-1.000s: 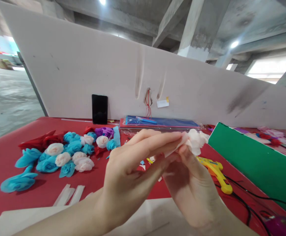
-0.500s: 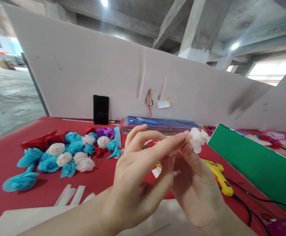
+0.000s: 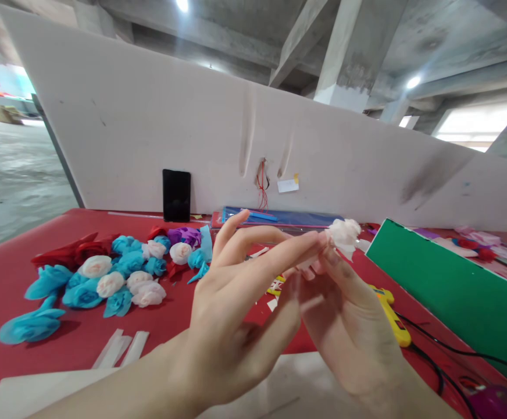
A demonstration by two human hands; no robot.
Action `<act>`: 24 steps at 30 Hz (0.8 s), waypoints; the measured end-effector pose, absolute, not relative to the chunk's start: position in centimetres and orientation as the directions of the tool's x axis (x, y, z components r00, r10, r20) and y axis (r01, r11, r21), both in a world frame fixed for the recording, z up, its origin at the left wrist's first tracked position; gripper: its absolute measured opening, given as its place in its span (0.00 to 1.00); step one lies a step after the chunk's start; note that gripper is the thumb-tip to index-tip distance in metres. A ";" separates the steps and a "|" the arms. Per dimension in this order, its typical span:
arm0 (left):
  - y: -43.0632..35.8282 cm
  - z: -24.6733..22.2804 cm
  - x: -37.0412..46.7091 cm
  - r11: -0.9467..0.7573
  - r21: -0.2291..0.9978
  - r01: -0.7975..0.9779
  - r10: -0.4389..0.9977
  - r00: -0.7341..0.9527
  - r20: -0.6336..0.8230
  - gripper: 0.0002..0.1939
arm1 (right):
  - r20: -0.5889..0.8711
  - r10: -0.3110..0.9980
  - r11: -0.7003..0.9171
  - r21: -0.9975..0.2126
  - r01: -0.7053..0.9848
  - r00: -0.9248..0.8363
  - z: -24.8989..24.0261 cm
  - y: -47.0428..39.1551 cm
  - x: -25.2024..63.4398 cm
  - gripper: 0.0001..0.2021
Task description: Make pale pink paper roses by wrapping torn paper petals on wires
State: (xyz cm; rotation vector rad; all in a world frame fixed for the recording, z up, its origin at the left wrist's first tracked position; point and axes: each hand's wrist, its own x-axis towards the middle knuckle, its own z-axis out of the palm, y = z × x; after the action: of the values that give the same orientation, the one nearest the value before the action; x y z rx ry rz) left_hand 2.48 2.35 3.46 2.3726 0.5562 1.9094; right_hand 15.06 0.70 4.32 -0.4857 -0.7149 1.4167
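Note:
A small pale crepe-paper flower [image 3: 344, 235] with ruffled petals is held up in front of me, over the red table. My right hand [image 3: 345, 326] pinches it at the base between thumb and fingers. My left hand [image 3: 240, 314] reaches across from the left, its index fingertip pressed at the same base and its thumb close to the right fingers. Its little finger sticks up. The fingers hide the lower part of the flower. Behind my right hand lies a yellow glue gun [image 3: 396, 326], partly covered, with a black cable.
Several blue, pale pink, red and purple paper flowers [image 3: 118, 294] lie at left. Pale paper strips [image 3: 135, 348] and a white sheet [image 3: 39, 387] are near the front. A black phone [image 3: 177, 196] leans on the white partition [image 3: 170, 116]. A green board [image 3: 449, 302] stands at right.
The flower has turned a little in my fingertips and shows a rounder face. Both hands have shifted slightly left in the view, which has itself moved a little.

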 end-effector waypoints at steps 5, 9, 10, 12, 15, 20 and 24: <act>2.5 3.2 2.8 -0.936 0.283 0.211 0.318 0.158 0.935 0.21 | 0.173 0.985 0.123 -0.693 -0.710 0.002 4.2 0.6 15.0 0.07; 2.7 3.0 3.1 -0.944 0.258 0.207 0.288 0.130 0.949 0.19 | 0.163 0.987 0.120 -0.687 -0.716 0.010 4.1 0.3 15.0 0.09; 2.7 3.0 3.2 -0.946 0.248 0.210 0.278 0.126 0.952 0.20 | 0.151 0.989 0.113 -0.689 -0.716 0.012 4.1 0.2 15.0 0.09; 2.8 2.9 3.3 -0.948 0.230 0.221 0.261 0.122 0.958 0.22 | 0.125 0.992 0.094 -0.695 -0.713 0.009 4.2 0.2 15.0 0.10; 3.0 2.9 3.1 -0.944 0.205 0.258 0.239 0.111 0.965 0.22 | 0.092 0.996 0.072 -0.702 -0.709 0.011 4.2 0.1 14.7 0.11; 3.1 3.4 2.3 -0.935 0.172 0.310 0.213 0.106 0.971 0.21 | 0.088 0.996 0.046 -0.707 -0.706 -0.024 3.6 -0.3 14.1 0.12; 3.1 3.6 2.0 -0.923 0.137 0.360 0.201 0.145 0.969 0.19 | 0.113 0.992 0.043 -0.706 -0.707 -0.052 3.3 -0.5 13.6 0.11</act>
State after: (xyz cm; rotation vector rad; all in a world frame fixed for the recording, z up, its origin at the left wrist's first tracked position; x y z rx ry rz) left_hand 1.97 3.06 3.61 2.4696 0.6084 2.0528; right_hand 13.56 -0.49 3.27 -0.5145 -0.7145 1.4847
